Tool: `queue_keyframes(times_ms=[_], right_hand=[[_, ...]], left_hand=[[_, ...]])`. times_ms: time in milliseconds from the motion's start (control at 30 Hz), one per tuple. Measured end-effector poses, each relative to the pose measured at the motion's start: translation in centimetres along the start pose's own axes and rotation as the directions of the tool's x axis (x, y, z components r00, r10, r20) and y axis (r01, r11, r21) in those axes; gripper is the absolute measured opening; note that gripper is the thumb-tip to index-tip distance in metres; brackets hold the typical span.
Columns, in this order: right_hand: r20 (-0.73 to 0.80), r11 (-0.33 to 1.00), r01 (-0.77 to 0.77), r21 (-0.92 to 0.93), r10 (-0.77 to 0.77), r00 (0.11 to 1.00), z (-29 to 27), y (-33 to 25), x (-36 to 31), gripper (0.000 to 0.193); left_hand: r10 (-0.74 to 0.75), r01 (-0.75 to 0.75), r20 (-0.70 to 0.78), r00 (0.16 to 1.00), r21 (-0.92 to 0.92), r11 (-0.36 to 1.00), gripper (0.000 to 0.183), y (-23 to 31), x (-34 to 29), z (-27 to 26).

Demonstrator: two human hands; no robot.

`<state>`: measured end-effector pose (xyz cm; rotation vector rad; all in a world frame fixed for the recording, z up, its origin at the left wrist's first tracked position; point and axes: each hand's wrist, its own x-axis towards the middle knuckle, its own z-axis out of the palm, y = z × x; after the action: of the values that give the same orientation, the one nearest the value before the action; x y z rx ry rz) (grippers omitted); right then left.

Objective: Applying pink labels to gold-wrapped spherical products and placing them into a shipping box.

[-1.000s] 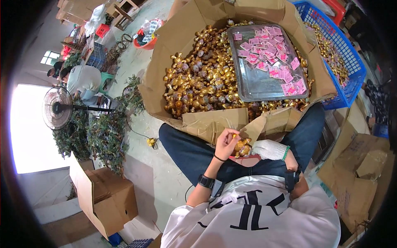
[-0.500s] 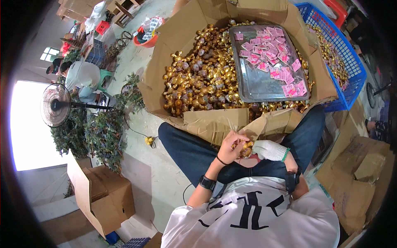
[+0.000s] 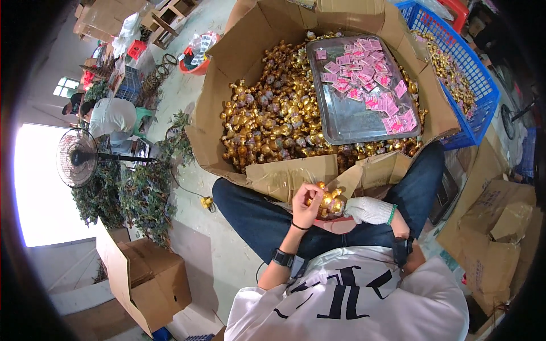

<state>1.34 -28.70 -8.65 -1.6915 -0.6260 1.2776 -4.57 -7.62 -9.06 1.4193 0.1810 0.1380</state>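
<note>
My bare left hand (image 3: 306, 206), with a black band and a dark wrist device behind it, pinches a small shiny gold figurine (image 3: 322, 186) above my lap. Just right of it, a cluster of gold figurines (image 3: 331, 203) sits against the fingertips of my right hand (image 3: 371, 210), which wears a white knit glove with a green cuff. The gloved fingers are curled around the cluster's side, partly hidden. A pinkish flat piece (image 3: 338, 226) shows beneath the hands. Ahead stands a large cardboard box (image 3: 219, 113) full of gold figurines (image 3: 273, 113).
On the figurines rests a metal tray (image 3: 347, 122) with pink cards (image 3: 369, 74). A blue plastic basket (image 3: 483, 108) stands right of the box. To the left are a fan (image 3: 78, 157), piled greenery (image 3: 142, 193), an open carton (image 3: 153, 278) and a seated person (image 3: 114, 116).
My left hand has moved slightly left, away from the gloved hand, and more of the gold figurines shows between them. The view has shifted a little.
</note>
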Motion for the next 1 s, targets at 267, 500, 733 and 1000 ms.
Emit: queue_keyframes(times_ms=[267,500,733,1000], right_hand=[[0.014,0.946,0.101,-0.308,-0.102,0.995,0.2,1.7,0.5,0.015],[0.138,0.994,0.102,0.040,-0.107,0.985,-0.2,-0.4,0.0,0.016],[0.218,0.953,0.012,0.303,-0.082,0.972,-0.1,0.9,0.0,0.016],[0.191,0.991,-0.042,0.127,0.017,0.981,-0.7,-1.6,-0.6,0.020]], left_hand=[[-0.106,0.103,0.109,0.988,0.029,0.994,0.009,-0.8,0.0,0.3],[-0.083,0.080,-0.012,0.997,-0.137,0.987,0.013,-0.7,0.0,0.5],[-0.130,0.122,-0.083,0.988,-0.095,0.988,0.007,-1.4,0.4,0.4],[-0.103,0.113,-0.066,0.993,0.175,0.978,0.006,-1.3,0.2,0.1]])
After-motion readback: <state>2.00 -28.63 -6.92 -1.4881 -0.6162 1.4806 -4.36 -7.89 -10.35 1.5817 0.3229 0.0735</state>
